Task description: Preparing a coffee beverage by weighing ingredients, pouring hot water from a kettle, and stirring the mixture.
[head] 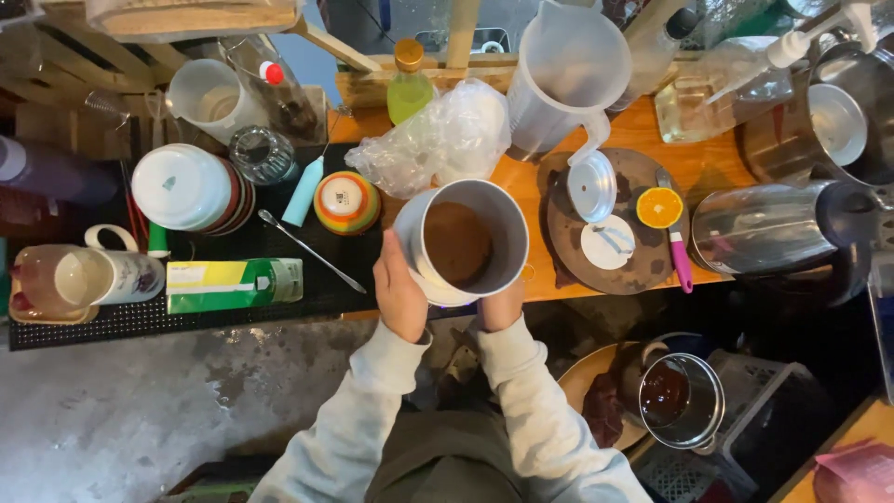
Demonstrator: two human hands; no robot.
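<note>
I hold a tall metal container (463, 237) with brown liquid inside, just above the front edge of the orange counter (652, 126). My left hand (399, 291) grips its left wall, fingers wrapped around the side. Beneath its lower right edge, my right hand (504, 305) supports it, mostly hidden by the container. A crumpled clear plastic bag (438, 140) lies just behind the container.
A round wooden board (643, 270) carries a halved orange (659, 208), a pink-handled knife (681, 261) and two lids. A plastic jug (565, 74), a kettle (773, 228), stacked bowls (191, 191), a long spoon (312, 250) and a green-yellow carton (233, 284) surround it. A small pot (683, 401) sits below.
</note>
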